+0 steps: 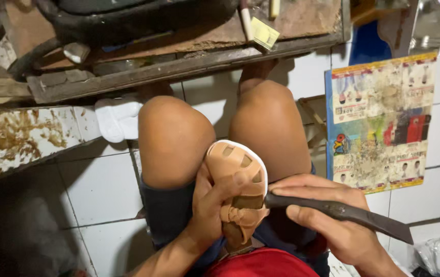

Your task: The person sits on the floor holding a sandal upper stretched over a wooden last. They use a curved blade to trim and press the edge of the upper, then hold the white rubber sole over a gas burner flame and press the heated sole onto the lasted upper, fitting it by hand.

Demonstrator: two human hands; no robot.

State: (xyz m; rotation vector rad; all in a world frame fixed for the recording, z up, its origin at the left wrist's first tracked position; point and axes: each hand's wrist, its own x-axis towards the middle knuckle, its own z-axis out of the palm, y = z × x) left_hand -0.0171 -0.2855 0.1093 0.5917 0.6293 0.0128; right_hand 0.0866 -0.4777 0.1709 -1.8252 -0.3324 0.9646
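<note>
the big colourful poster board (381, 120) with a blue edge leans on the white tiled wall to the right, and a small yellow tag (264, 33) sits up on the edge of the worn wooden worktop (179, 66). down in the lap, between the knees, the left hand (215, 205) has its fingers wrapped tight round a small tan sandal (238, 187) with a white sole. the right hand (332, 215) grips a dark knife (343, 211) with its tip touching the sandal's side - it looks like trimming the sole edge, and the next cut needs a slow, steady push away from the thumb.
</note>
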